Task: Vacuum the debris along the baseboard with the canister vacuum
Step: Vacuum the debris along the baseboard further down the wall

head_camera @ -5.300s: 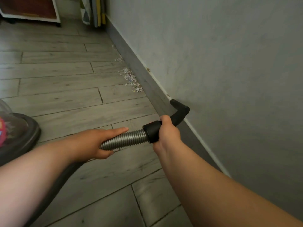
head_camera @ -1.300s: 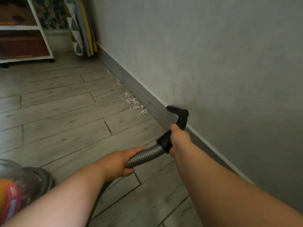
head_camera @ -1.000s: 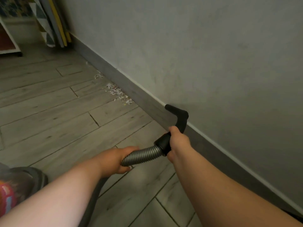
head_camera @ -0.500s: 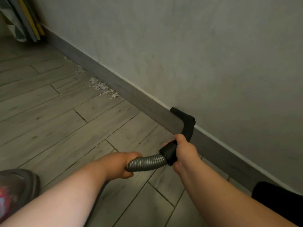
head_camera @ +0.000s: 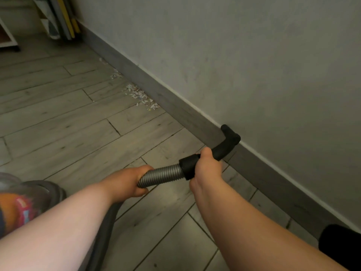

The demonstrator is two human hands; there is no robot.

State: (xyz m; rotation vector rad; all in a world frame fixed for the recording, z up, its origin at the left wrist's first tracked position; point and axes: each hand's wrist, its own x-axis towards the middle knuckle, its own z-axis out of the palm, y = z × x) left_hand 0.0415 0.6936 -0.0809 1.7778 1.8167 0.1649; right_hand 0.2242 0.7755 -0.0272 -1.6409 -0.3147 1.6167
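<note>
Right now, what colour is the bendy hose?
The hose is silvery grey and ribbed, clearest in the head view.

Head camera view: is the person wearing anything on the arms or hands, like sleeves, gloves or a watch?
No. The left hand and right hand are ungloved; left forearm and right forearm are bare, no sleeve in view. No watch or bracelet shows.

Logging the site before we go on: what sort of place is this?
Likely a room in a home: wood-look plank floor, grey baseboard under a plain wall, and a canister vacuum at the left.
</note>
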